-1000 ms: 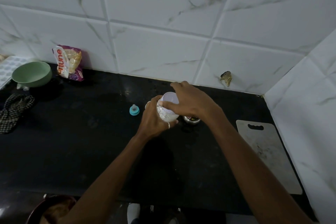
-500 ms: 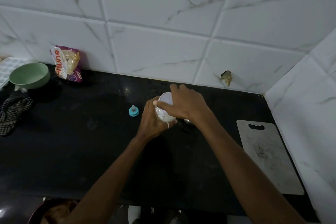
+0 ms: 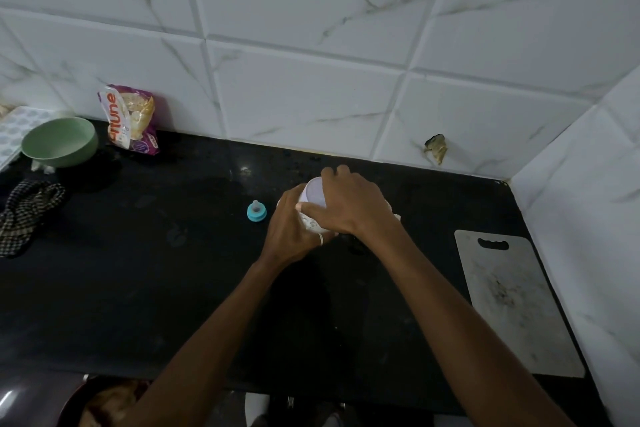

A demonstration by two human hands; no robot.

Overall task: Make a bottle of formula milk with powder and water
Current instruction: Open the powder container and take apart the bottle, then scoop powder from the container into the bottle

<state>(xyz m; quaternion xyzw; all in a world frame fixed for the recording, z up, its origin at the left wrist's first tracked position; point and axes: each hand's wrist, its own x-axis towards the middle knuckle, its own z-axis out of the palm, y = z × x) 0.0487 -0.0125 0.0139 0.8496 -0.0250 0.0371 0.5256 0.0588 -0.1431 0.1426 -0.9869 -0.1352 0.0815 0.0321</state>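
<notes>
A white patterned container with a pale lilac lid stands in the middle of the black counter, tilted a little. My left hand wraps its left side and base. My right hand grips its top and right side, fingers over the lid. A blue bottle ring with a clear teat lies on the counter just left of my left hand. The feeding bottle itself is hidden, if present. A small dark object under my right wrist is mostly covered.
A green bowl and a purple snack packet stand at the back left by the tiled wall. A checked cloth lies at the left edge. A white cutting board lies at the right, by the side wall.
Both hands with the container have dropped slightly toward the counter, and my right hand has shifted further over the lid. The teat ring has not moved.
</notes>
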